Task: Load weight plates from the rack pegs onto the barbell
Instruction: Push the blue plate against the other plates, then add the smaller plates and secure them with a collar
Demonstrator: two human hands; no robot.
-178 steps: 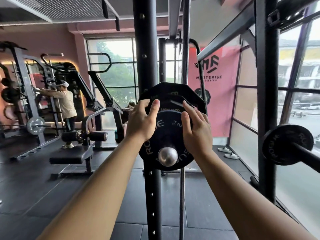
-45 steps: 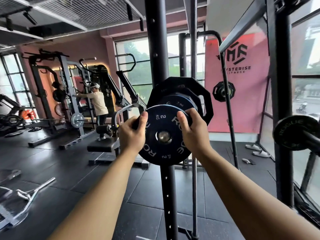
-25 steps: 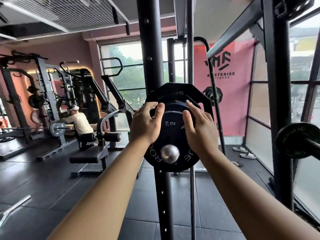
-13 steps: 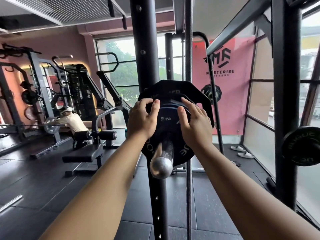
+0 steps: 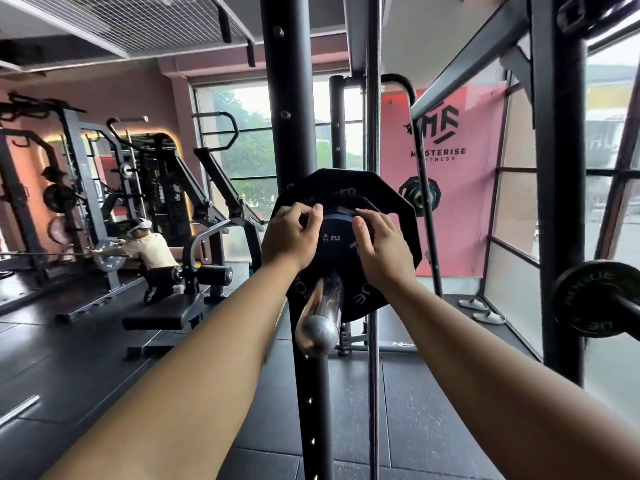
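1. Gym floor [image 5: 86, 358], black-matted; upright [image 5: 294, 98] set at centre.
2. Plate [image 5: 337, 244] is seated on peg [image 5: 320, 317], against larger plates [image 5: 391, 199].
3. Plate's upper rim is gripped by left hand [image 5: 289, 239] and right hand [image 5: 381, 247].
4. Barbell [image 5: 628, 309] is seen far right.

Small black 2 kg plate [image 5: 335, 249], upright on chrome bar end [image 5: 321, 310], before larger many-sided black plate [image 5: 393, 199]

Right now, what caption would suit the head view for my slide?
The left hand and right hand grip the 2 kg plate on the rack's chrome peg.
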